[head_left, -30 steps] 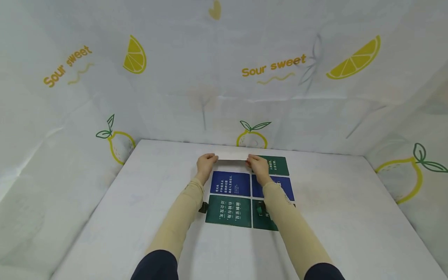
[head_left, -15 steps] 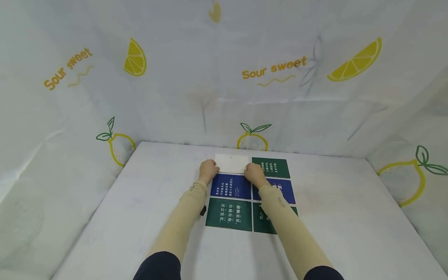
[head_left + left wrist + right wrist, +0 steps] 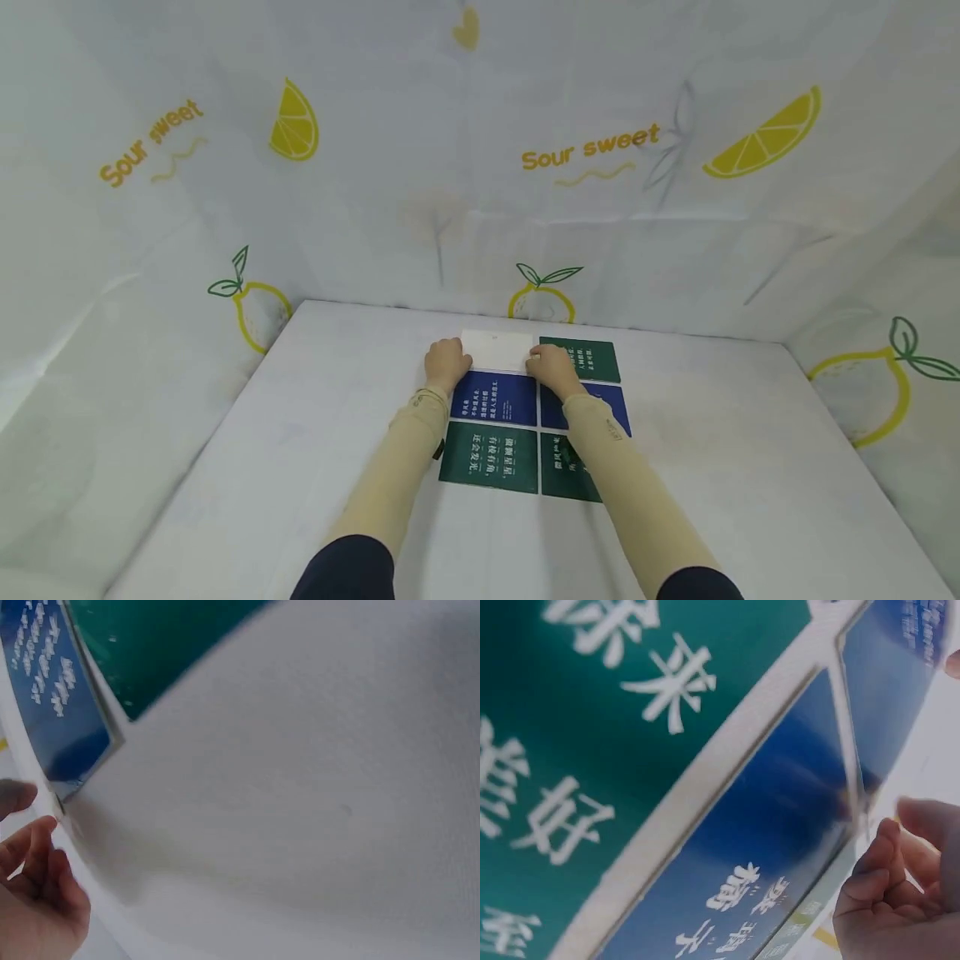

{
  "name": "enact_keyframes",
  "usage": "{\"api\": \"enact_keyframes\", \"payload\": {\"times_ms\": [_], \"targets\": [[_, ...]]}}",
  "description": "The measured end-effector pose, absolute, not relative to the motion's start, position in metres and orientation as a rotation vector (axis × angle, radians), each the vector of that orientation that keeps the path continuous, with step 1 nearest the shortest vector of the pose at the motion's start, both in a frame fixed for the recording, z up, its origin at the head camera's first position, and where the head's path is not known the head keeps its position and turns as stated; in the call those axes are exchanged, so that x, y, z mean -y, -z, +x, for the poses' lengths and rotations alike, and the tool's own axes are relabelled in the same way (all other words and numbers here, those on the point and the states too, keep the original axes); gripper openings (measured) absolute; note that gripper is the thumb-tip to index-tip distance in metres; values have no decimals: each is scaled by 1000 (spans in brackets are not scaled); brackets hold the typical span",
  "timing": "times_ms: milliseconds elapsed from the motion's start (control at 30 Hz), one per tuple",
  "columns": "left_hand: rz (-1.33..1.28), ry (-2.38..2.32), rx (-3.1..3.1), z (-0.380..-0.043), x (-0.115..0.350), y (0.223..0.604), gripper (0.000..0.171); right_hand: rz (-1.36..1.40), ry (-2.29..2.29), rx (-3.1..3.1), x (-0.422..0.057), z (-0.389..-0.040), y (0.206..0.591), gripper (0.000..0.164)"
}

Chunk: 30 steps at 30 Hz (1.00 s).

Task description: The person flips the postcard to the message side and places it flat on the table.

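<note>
A white card (image 3: pixel 497 349) lies face up at the far end of the left column of cards. My left hand (image 3: pixel 447 364) pinches its near left corner; in the left wrist view, the left thumb and fingertips (image 3: pixel 49 822) are at that corner. At the card's right edge, my right hand (image 3: pixel 552 369) has thumb and index finger together, with the other fingers curled. Just below the white card lies a blue card (image 3: pixel 493 398) with white writing, and a green card (image 3: pixel 489 457) lies nearer me. Right of the white card sits another green card (image 3: pixel 597 360), partly behind the right hand.
The right column also holds a blue card (image 3: pixel 618 406) and a near green card (image 3: pixel 558 482), both partly covered by the right sleeve (image 3: pixel 611 450). Everything lies on a white table (image 3: pixel 735 450). Behind it hangs a white sheet (image 3: pixel 360 183) with lemon prints.
The white card was held up, seen edge-on; it has come down flat at the far end of the left column. My right hand has since shifted slightly away from me along its edge.
</note>
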<state>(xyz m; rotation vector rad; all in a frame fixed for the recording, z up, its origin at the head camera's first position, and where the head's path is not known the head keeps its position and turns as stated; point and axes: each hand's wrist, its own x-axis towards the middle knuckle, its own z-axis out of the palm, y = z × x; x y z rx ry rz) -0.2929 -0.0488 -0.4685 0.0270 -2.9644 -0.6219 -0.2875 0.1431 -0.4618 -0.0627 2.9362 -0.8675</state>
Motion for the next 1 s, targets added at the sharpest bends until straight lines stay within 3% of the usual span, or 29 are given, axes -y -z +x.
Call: {"api": "enact_keyframes", "payload": {"times_ms": [200,433,733,1000], "targets": [[-98,609,2887,-291,33,454,22,14,1195,-2872,-168,-281,453,39],[-228,1386,2827,-290,-2,444,35,147,1312,-2810,-211,-277,439,44],[-35,2725,2457,-291,-37,454,58,265,1248,-2617,-244,-266,433,62],[33,2943,2265,-312,-56,491,79,379,1350,-2482,-257,-262,440,80]]}}
